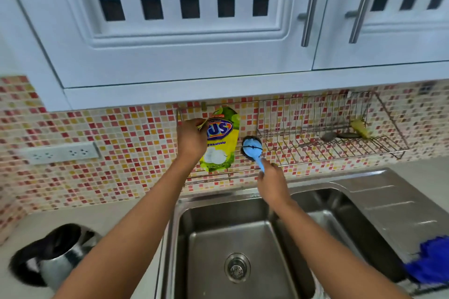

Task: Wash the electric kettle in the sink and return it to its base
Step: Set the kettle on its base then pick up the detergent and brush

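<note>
The steel electric kettle [52,256] with a black handle and rim stands on the counter at lower left, beside the sink [239,245]. My left hand [190,139] is raised to the wall rail and grips the top edge of an upside-down yellow-green dish soap pouch [222,138]. My right hand [272,182] holds the light blue handle of a scrub brush [252,149], whose dark round head is up against the tiled wall just right of the pouch. The kettle's base is hidden under the kettle or out of sight.
A wire dish rack [340,133] hangs on the mosaic wall at right, with a spoon and a yellow item in it. A power strip [60,153] is mounted at left. White cabinets [194,19] hang overhead. A blue cloth [430,260] lies on the drainboard at right.
</note>
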